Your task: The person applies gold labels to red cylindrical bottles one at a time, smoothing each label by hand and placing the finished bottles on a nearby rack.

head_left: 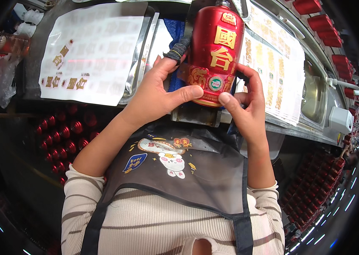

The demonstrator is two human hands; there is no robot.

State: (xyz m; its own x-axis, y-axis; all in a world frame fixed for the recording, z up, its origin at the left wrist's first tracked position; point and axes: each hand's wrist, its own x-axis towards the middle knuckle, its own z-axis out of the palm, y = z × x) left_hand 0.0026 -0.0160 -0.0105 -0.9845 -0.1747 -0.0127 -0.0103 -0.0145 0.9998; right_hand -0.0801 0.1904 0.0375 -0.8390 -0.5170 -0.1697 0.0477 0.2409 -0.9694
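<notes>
A glossy red bottle [202, 46] with raised gold characters and a round green-and-white emblem lies in front of me, its neck pointing away. My left hand [162, 87] grips its left side, thumb across the lower front, a dark wrap on one finger. From the right, my right hand [247, 102] holds the lower side, its thumb near the base and its fingers partly hidden behind the bottle. Under the bottle is a dark metal support [196, 117], with blue cloth [175, 29] beside it.
On the left lies a white sheet [98, 51] with a few gold decals. More decal sheets [273, 72] are stacked at right, by a metal sink [314, 95] with a white faucet [345, 85]. Red bottles [67, 136] stand below the bench, and others [315, 187] fill the right side.
</notes>
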